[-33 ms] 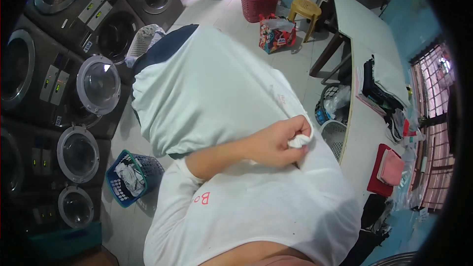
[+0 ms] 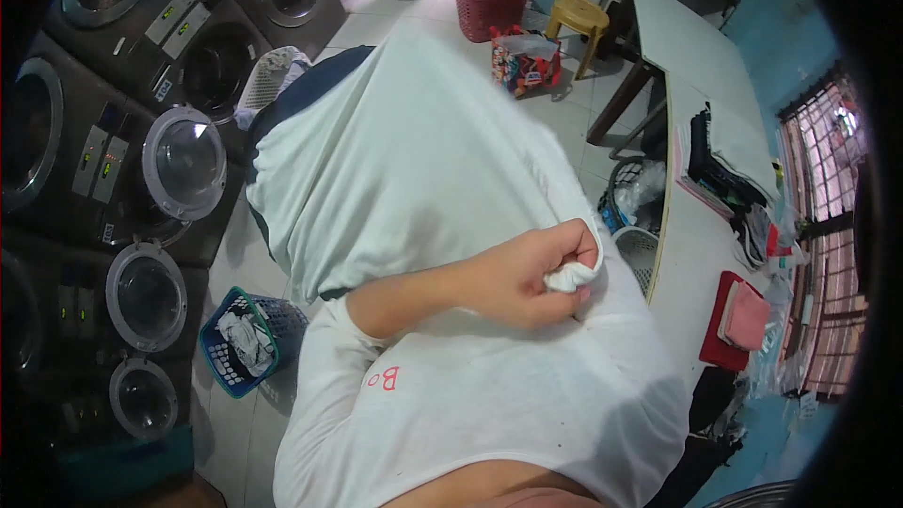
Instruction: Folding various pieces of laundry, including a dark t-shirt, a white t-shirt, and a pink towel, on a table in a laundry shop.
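A large white garment (image 2: 414, 160) with a dark blue part (image 2: 310, 75) at its far left edge hangs spread out in front of me and covers most of the middle of the view. My left hand (image 2: 527, 277) reaches across from the left and is closed on a bunched fold of the white garment at its lower right corner. My forearm lies over my own white shirt (image 2: 489, 404) with red letters. My right hand does not show; it may be under the cloth.
Stacked front-loading washing machines (image 2: 179, 169) line the left side. On the floor stand a blue laundry basket (image 2: 246, 341), a red basket (image 2: 489, 2), a yellow stool (image 2: 576, 17) and a colourful bag (image 2: 523, 61). A white table (image 2: 701, 254) with folded clothes runs along the right.
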A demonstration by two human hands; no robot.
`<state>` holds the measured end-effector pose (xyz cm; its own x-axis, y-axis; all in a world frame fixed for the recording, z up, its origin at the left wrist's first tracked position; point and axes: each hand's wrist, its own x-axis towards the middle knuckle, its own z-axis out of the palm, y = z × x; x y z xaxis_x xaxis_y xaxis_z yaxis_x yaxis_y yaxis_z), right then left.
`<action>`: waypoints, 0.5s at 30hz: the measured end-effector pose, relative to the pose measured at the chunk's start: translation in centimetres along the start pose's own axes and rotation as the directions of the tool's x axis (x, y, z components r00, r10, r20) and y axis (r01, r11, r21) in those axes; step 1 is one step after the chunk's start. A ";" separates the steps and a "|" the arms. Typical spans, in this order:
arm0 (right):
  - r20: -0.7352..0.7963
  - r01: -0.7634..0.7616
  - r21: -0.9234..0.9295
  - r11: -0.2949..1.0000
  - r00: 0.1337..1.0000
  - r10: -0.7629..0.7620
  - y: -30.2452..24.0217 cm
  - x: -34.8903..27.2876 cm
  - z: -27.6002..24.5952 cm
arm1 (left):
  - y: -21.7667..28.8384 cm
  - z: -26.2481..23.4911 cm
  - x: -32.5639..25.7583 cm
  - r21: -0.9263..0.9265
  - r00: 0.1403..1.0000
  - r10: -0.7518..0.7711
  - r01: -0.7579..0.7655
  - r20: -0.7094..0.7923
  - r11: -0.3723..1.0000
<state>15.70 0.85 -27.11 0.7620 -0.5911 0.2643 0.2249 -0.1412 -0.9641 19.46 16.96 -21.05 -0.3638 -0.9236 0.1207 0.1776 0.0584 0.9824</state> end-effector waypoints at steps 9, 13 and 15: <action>-0.330 0.219 -0.039 0.975 0.918 -0.219 -6.4 -5.5 -2.6 | 1.4 0.0 2.5 0.119 1.000 -0.029 0.030 -0.012 0.992; -0.385 0.239 -0.081 0.968 0.888 -0.251 -6.9 -7.2 -2.1 | -1.0 0.3 6.1 0.353 0.971 0.241 -0.228 0.008 0.907; -0.414 0.242 -0.092 0.966 0.873 -0.258 -7.1 -8.0 -2.0 | -1.3 0.1 7.9 0.605 0.882 0.461 -0.419 0.095 0.677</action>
<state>6.78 5.00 -22.48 0.3560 -0.8083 0.4689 0.3458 -0.3523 -0.8697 16.27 9.60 -21.32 -0.3257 -0.7518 0.5733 -0.2810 0.6560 0.7006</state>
